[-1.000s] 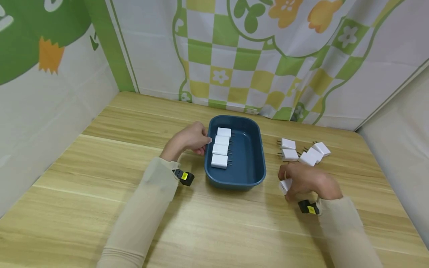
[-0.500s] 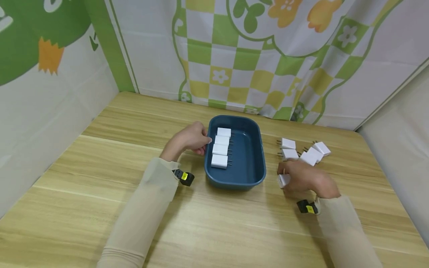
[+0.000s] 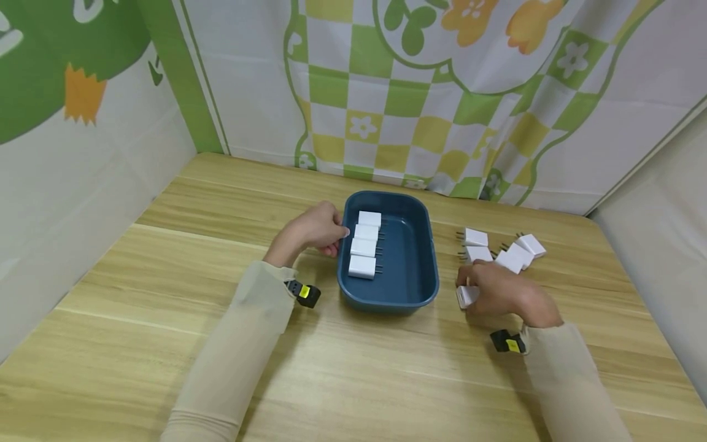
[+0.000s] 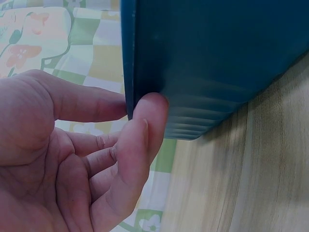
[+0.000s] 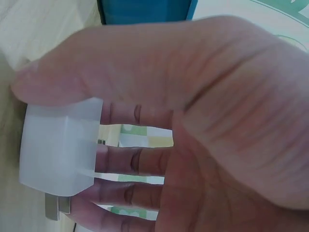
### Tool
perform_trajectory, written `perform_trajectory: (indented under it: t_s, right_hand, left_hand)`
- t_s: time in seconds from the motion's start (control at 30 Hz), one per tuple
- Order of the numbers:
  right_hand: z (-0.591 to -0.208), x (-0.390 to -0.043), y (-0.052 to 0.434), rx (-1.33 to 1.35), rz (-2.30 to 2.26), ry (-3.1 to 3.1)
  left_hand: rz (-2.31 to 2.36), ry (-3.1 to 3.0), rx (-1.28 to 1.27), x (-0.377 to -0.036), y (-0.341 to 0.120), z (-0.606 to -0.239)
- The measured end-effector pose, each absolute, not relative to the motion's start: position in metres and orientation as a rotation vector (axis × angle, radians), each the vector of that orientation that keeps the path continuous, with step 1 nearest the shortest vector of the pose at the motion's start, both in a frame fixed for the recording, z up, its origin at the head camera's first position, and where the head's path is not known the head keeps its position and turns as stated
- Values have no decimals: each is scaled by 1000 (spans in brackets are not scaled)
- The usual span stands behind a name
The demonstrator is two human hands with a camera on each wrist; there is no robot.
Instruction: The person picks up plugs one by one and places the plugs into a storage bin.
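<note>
A dark blue plastic bin [image 3: 405, 301] sits mid-table, with several white charger plugs [image 3: 363, 247] lined up along its left side, prongs pointing right. My left hand [image 3: 317, 227] pinches the bin's left rim between thumb and curled index finger, as the left wrist view shows [image 4: 96, 154]. To the right of the bin, my right hand [image 3: 499, 291] holds another white charger plug [image 3: 467, 297] between thumb and fingers, close over the table. In the right wrist view that plug's metal prongs [image 5: 57, 205] stick out below the thumb.
Several more white charger plugs [image 3: 509, 261] lie loosely grouped just beyond my right hand. The wooden table [image 3: 353, 380] meets a patterned curtain [image 3: 397, 116] at the back and white sheeting at both sides.
The charger plug in my right hand has turned a little and shifted slightly away from me. My left hand and the bin stay where they were.
</note>
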State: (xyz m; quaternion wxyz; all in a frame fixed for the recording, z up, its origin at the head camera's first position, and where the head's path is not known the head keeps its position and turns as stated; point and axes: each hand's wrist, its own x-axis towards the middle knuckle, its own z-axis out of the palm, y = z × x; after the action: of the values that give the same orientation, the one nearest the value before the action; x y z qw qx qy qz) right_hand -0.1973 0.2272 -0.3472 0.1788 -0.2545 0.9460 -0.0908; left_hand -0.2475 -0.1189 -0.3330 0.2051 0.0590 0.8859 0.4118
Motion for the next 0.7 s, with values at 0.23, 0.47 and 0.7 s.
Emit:
perform_trajectory:
  t_s: [0.23,0.47,0.7]
  right_hand:
    - [-343,-194,225,-794,-285,2717]
    - [-333,-190,225,-824,-337,2742]
    - [-318,-183,225,-895,-393,2798]
  left_hand:
    - [1135,2474,164,-246,-120,-332]
    - [1132,2478,173,-247,-120,-332]
    - [1135,2473,172,-248,-120,-334]
